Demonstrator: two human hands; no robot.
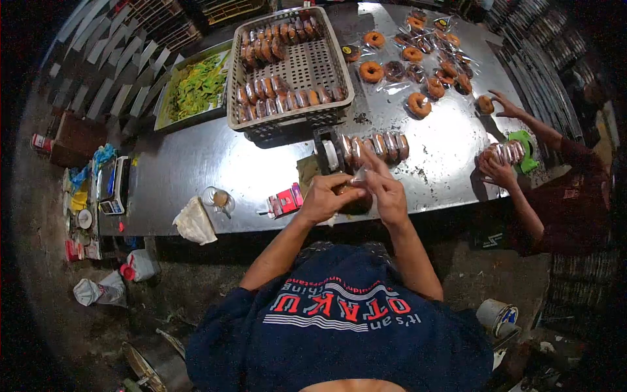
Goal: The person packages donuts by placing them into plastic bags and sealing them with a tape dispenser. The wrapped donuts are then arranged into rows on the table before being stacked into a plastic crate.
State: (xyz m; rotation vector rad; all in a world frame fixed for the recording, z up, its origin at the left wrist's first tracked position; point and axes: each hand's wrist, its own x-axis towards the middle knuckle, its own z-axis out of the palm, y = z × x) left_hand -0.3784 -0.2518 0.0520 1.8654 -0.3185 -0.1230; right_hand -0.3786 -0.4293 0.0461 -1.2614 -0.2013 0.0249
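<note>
My left hand [324, 199] and my right hand [385, 193] meet over the front edge of the metal table [261, 163]. Between them is a donut [345, 188] in a clear plastic bag [361, 175]. The fingers of both hands are closed around the bag and donut. Just beyond stands a row of bagged donuts [379, 147] beside a dark tape dispenser [328, 151]. A grey crate [297, 119] with rows of bagged donuts sits farther back.
A co-worker's hands [501, 171] handle bagged donuts near a green tape dispenser [526, 147] at right. Loose donuts [371, 72] lie at the back. Left are a leaf-filled tray [159, 116], a glass [215, 198], a cloth [194, 222] and a red pack [284, 201].
</note>
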